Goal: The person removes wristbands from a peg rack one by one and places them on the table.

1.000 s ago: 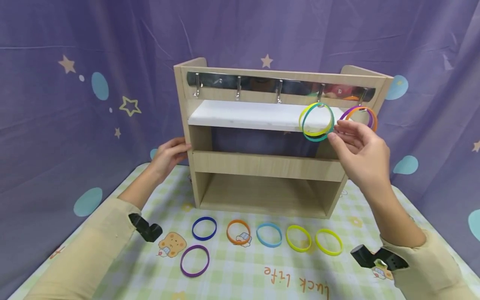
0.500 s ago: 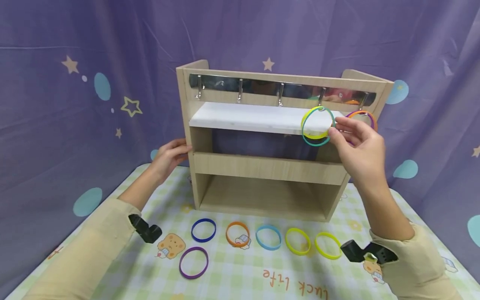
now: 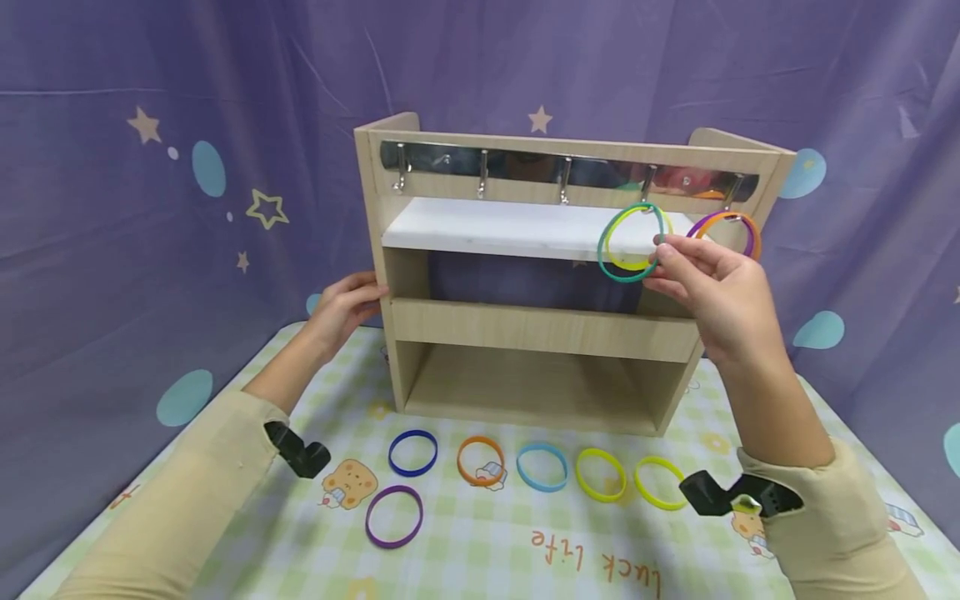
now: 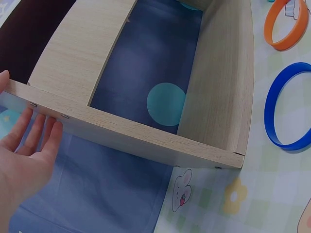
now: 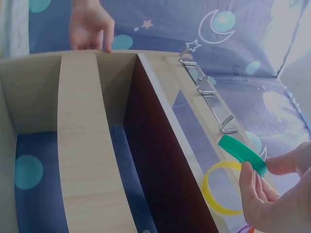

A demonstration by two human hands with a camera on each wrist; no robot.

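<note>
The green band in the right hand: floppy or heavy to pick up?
The green band is probably light, given its thin wall. Its rounded outline, pinched in the right hand, suggests it's springy rather than floppy.

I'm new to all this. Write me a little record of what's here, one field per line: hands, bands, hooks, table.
Right hand: pinches the green band near the fourth hook
Left hand: touches the side of the wooden shelf
Fourth hook, from left: hanging yellow band; green band's attachment unclear
Fifth hook: hanging purple band, hanging orange band
Other three hooks: bare
On tablecloth: dark blue band, purple band, orange band, light blue band, two yellow bands
</note>
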